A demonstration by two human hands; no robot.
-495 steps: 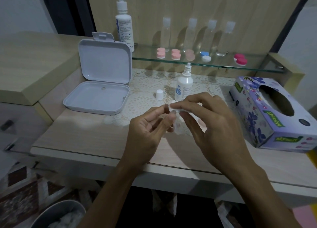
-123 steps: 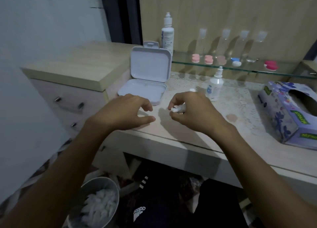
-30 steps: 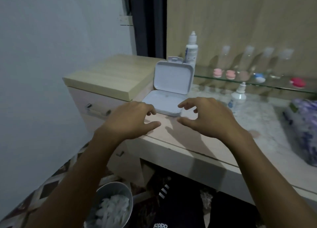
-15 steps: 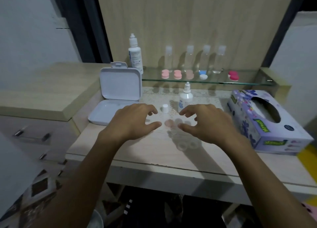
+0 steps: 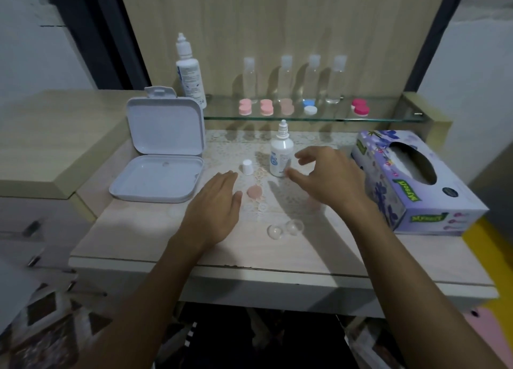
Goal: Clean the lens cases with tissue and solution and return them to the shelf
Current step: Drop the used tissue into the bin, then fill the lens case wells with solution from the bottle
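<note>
Centre of frame, a clear lens case [image 5: 285, 229] lies uncapped on the table [image 5: 144, 230], likely laid out for wiping, its pink cap [image 5: 254, 192] just above-left; the left hand [image 5: 215, 206] hovers flat, fingers straight, holding nothing, beside that cap; the right hand [image 5: 330, 178], fingers spread and empty, reaches toward the small solution bottle [image 5: 281, 153]; the case sits below, between both hands, untouched.

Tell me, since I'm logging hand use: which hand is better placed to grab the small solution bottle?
Likely the right hand: its spread thumb and fingers sit right beside the small solution bottle, nearly touching. The left hand lies flat farther away, near the pink cap.
</note>
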